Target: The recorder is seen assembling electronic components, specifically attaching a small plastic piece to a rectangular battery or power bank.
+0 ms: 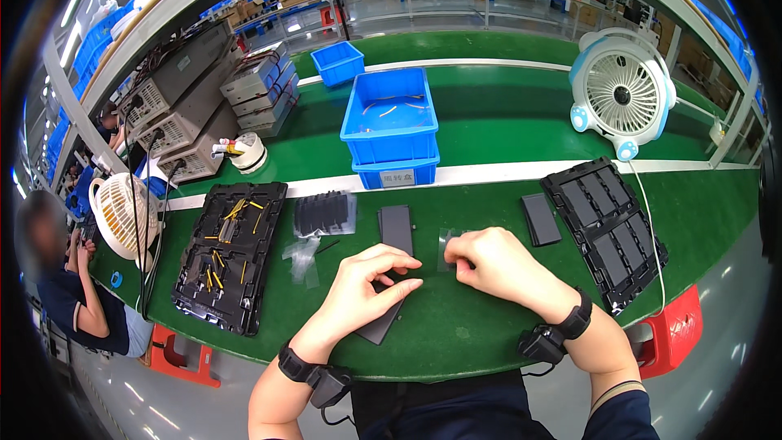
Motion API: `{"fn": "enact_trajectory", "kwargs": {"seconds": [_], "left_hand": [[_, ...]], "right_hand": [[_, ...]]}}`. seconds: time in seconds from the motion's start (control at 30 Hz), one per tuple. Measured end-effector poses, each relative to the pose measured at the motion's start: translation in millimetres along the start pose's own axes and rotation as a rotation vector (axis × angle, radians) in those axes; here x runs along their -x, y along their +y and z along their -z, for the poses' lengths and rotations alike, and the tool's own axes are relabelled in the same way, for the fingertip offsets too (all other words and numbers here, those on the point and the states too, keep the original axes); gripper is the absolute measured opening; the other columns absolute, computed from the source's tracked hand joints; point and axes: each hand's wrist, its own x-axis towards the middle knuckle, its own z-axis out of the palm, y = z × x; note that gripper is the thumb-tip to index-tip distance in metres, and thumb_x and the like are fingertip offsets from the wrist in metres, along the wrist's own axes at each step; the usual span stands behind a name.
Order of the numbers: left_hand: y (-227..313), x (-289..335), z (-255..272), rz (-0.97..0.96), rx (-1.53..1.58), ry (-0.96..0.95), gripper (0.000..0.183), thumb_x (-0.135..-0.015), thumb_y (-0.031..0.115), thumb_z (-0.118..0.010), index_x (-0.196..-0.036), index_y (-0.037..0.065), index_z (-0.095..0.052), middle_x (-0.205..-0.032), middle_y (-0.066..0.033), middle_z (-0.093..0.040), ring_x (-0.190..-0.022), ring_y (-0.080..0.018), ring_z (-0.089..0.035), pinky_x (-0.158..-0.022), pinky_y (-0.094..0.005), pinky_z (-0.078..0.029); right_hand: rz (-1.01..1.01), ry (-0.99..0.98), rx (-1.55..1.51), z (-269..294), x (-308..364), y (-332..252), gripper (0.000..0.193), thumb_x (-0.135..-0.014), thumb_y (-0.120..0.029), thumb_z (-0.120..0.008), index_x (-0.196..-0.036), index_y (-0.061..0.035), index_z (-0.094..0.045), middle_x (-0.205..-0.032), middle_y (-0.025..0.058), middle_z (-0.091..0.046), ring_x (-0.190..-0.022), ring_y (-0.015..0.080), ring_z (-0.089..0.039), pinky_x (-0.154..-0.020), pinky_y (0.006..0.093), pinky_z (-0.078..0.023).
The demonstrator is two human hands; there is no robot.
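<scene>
Dk-gray rect. block (pixel 380 328) by L hand (pixel 358 287), fingers parted; R hand (pixel 494 262) curled, grip unclear; blue bin (pixel 389 147) w/ strips (pixel 388 111).

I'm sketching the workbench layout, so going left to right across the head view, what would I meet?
Small cream fan → black tray with yellow pieces → left hand → right hand → black tray holding dark slabs.

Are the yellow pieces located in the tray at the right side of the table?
No, the yellow pieces lie in the left tray, while the right tray holds dark slabs.
</scene>
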Motion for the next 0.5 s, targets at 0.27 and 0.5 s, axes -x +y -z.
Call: {"fn": "enact_trajectory", "kwargs": {"seconds": [0.27, 0.5], "left_hand": [[-2.5, -1.1, -2.2, -0.037, -0.084, -0.04, 0.026, -0.074, 0.008, -0.072, -0.1, 0.007, -0.066, -0.095, -0.0059, -0.063, -0.087, -0.0155, -0.06, -0.073, -0.0262, -0.049], [-1.7, -1.3, -3.2, -0.012, -0.054, -0.069, 0.024, -0.075, 0.007, -0.071, -0.098, 0.006, -0.067, -0.093, -0.0057, -0.064, -0.083, -0.0143, -0.061, -0.068, -0.0238, -0.049]], "right_hand": [[0.036, -0.014, -0.161, 3.8, 3.4, -1.1, 0.02, -0.066, -0.01, -0.065, -0.084, -0.0023, -0.061, -0.077, 0.0119, -0.061, -0.072, 0.0265, -0.063, -0.067, 0.0343, -0.052], [-0.013, -0.024, 0.232, -6.3, -1.4, 8.2, 0.014, -0.067, 0.0, -0.06, -0.081, -0.0016, -0.061, -0.077, 0.012, -0.063, -0.073, 0.0283, -0.063, -0.067, 0.0347, -0.053]]}}
